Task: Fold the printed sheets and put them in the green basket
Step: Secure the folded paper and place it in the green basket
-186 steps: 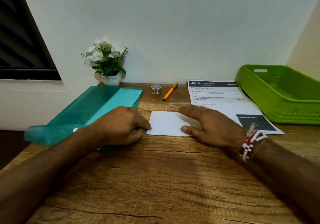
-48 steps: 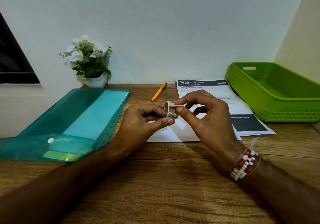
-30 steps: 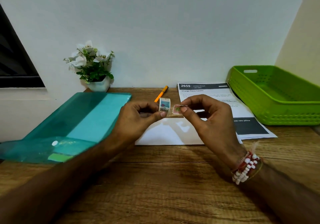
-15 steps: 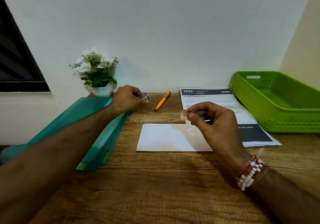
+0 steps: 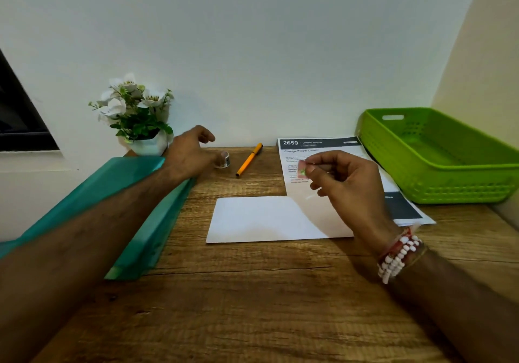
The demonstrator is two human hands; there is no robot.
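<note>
A folded white sheet (image 5: pixel 264 218) lies flat in the middle of the wooden table. Behind it to the right lies a printed sheet (image 5: pixel 317 144) with a dark header reading 2659. The green basket (image 5: pixel 449 191) stands at the far right and nothing shows inside it. My right hand (image 5: pixel 348 185) hovers over the two sheets and pinches a small pink and green piece of sticker tape (image 5: pixel 302 169). My left hand (image 5: pixel 191 154) reaches to the back of the table, fingers apart, its thumb against a small tape roll (image 5: pixel 223 161) that rests on the wood.
A teal plastic folder (image 5: pixel 157 222) lies along the left side under my left forearm. An orange pen (image 5: pixel 249 159) lies beside the tape roll. A small white pot of flowers (image 5: pixel 137 121) stands at the back left against the wall.
My hands tore a piece off the tape roll. My left hand then carried the roll to the back of the table and set it down; my right hand kept the piece.
</note>
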